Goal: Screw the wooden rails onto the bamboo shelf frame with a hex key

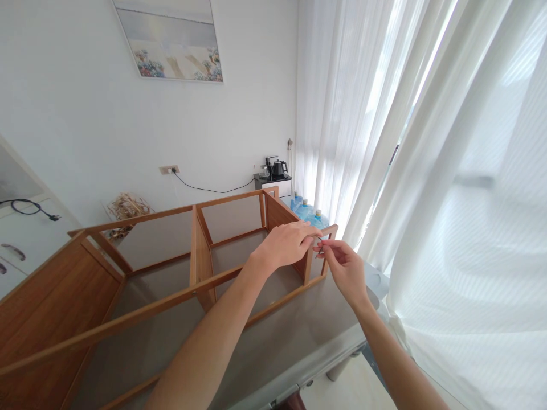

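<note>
Plain white wall (252, 102) ahead, a framed picture (175, 42) of pale ground and flowers hung high, socket plate (177, 169) below with a black cord (213, 189) running right to a low cabinet (281, 183) topped by a black kettle (279, 168). Right side all sheer white curtains (453, 199), daylight soft through the folds, blue-tinted water bottles (304, 212) grouped near their foot. At left a white cupboard (43, 233) with curved handles; pale floor (359, 381) shows beyond the grey worktop (299, 330)

The shelf frame (202, 250) lies on the tabletop (294, 322) (curtain (461, 216) to its right), water bottles (304, 211) behind its right end.
</note>
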Demonstrator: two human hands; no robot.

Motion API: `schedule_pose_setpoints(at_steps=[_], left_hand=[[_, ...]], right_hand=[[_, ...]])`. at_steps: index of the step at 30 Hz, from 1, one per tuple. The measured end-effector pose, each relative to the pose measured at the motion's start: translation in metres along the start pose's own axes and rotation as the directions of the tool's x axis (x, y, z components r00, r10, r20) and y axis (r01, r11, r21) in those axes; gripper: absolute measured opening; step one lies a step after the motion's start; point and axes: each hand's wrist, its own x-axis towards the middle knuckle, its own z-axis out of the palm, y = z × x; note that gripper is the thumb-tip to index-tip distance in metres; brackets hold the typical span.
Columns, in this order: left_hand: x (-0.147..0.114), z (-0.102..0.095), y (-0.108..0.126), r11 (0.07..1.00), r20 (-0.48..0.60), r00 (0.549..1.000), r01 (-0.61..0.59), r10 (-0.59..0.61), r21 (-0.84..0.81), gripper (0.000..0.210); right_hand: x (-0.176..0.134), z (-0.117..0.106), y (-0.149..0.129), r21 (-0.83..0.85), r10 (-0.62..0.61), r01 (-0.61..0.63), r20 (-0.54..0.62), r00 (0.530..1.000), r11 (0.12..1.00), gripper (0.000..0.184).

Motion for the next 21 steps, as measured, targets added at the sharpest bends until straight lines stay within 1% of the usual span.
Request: schedule_pose_setpoints(at_steps=[5,11,14,17,19,21], left_hand=[[-0.001,-0.002,0.001,1.000,0.004,1.000,0.010,-0.010,-0.003,0.036],[-0.002,-0.006,0.003,0.997,0.030,0.997,0.076,-0.076,0.009,0.036],[-0.001,-0.005,0.002,0.997,0.026,0.997,0.078,-0.078,-0.008,0.036],[-0.001,-0.004,0.000,0.997,0.019,0.998,0.063,-0.062,-0.035,0.035],[-0.001,-0.003,-0.001,0.998,0.016,0.999,0.047,-0.047,-0.052,0.034],[-0.001,-0.002,-0.001,0.997,0.015,0.999,0.041,-0.040,-0.065,0.034]], right_hand=[[0.001,-0.004,-0.003,-0.077,-0.001,0.004,0.034,0.999,0.997,0.025],[0.002,-0.008,-0.005,-0.139,-0.023,0.030,0.057,0.998,0.990,0.027],[0.002,-0.010,-0.005,-0.246,-0.061,0.079,0.078,0.995,0.966,0.025],[0.001,-0.012,-0.005,-0.393,-0.133,0.159,0.091,0.987,0.906,0.025],[0.000,-0.012,-0.004,-0.433,-0.180,0.203,0.093,0.979,0.878,0.025],[-0.001,-0.011,-0.004,-0.436,-0.203,0.221,0.088,0.975,0.872,0.025]])
